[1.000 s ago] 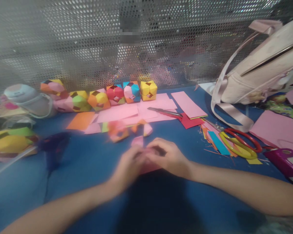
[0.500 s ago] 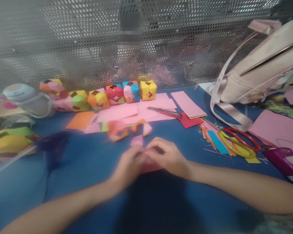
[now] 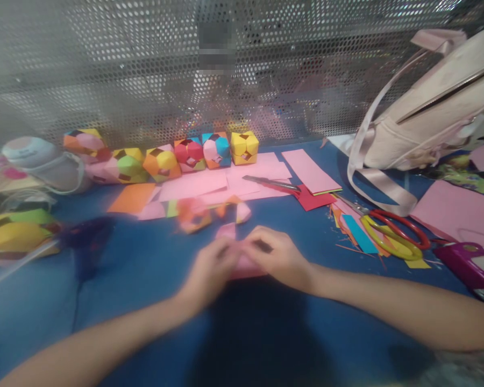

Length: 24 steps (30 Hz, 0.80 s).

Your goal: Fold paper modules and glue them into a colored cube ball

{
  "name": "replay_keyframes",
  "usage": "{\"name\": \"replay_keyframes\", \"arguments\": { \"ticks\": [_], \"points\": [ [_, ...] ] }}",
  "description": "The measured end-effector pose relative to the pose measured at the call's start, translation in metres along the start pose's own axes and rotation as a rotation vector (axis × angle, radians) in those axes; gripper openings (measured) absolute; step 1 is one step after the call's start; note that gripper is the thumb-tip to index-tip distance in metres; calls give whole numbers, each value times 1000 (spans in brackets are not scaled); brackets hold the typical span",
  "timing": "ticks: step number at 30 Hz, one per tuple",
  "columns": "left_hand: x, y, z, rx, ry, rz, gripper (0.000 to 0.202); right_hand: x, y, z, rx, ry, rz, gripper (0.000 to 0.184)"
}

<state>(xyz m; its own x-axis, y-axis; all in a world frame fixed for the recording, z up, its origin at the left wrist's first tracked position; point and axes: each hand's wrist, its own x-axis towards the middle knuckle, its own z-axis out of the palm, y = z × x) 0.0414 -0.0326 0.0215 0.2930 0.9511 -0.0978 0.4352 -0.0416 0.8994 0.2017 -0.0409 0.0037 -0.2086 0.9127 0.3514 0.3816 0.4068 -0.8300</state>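
One pink paper piece [image 3: 248, 267] sat mid-tabletop [image 3: 153, 290] between the left hand [image 3: 212, 267] and right hand [image 3: 284, 260], fingers of both closed on it; left ones blurred, couldn't tell whether the pink flap [image 3: 226, 231] just beyond was part of it. Behind that: loose multicolored folded parts [image 3: 193, 216], then flat pink sheets [image 3: 210, 185], with a row of folded paper balls [image 3: 161, 164] near the perforated panel [image 3: 145, 97]. Red-and-yellow-handled scissors [image 3: 371, 219] lay right, among paper strips [image 3: 360, 234]; dark gun-shaped tool [image 3: 86, 242] at left, blurred.
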Motion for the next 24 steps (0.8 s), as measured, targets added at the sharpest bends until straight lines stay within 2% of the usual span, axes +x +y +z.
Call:
{"name": "replay_keyframes", "arguments": {
  "ticks": [5,12,20,24],
  "points": [
    [1,-3,-1,15,6,-2,21,1,4,1,-26,37,-99,13],
    [5,-8,-7,-51,-37,7,22,2,10,-2,-35,49,-336,19],
    [5,-9,-10,-100,-89,6,19,1,13,-6,-146,19,-424,23],
    [6,-11,-12,-109,-96,15,23,1,14,-7,-170,10,-465,24]
  ]
}}
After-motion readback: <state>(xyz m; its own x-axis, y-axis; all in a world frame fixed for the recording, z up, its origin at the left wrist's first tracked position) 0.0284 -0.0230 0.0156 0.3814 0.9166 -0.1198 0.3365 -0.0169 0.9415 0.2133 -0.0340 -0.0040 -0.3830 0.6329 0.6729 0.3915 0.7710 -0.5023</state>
